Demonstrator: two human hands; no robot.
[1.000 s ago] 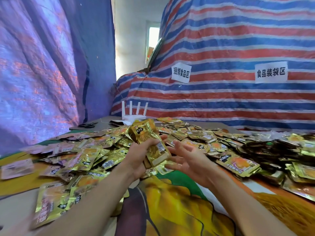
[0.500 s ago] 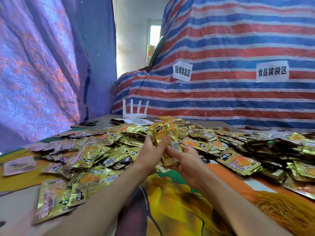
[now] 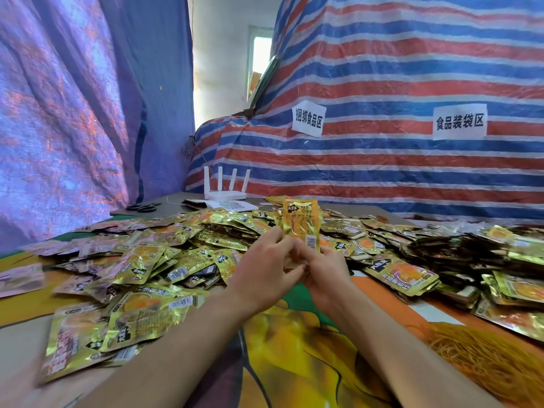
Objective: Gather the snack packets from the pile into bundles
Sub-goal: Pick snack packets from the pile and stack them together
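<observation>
A red, white and blue striped tarp (image 3: 412,69) fills the back and right, and a purple tarp (image 3: 73,113) hangs on the left, with a bright gap between them. Below them runs the table (image 3: 20,331), grey where it is bare at the near left and covered in the middle by a printed sheet (image 3: 294,363) in yellow, green and orange. A wide pile (image 3: 182,248) of gold snack packets spreads across the table from the left edge to the far middle. Darker packets (image 3: 441,248) are heaped on the right, with a flat gold stack (image 3: 403,276) lying just in front of them. Both forearms reach in from the bottom. The left hand (image 3: 262,275) and right hand (image 3: 326,275) meet above the sheet at the near edge of the pile, touching each other, with their fingers curled round the lower end of a bunch (image 3: 300,222) of packets. The bunch stands upright above the fingers, its printed face and barcode towards the camera; how many packets it holds cannot be told. Two white paper signs (image 3: 308,119) (image 3: 459,125) with black characters are fixed to the striped tarp. A white router (image 3: 225,192) with four aerials stands at the far end of the table, with a paper (image 3: 232,205) just in front of it and black scissors (image 3: 144,207) to its left.
</observation>
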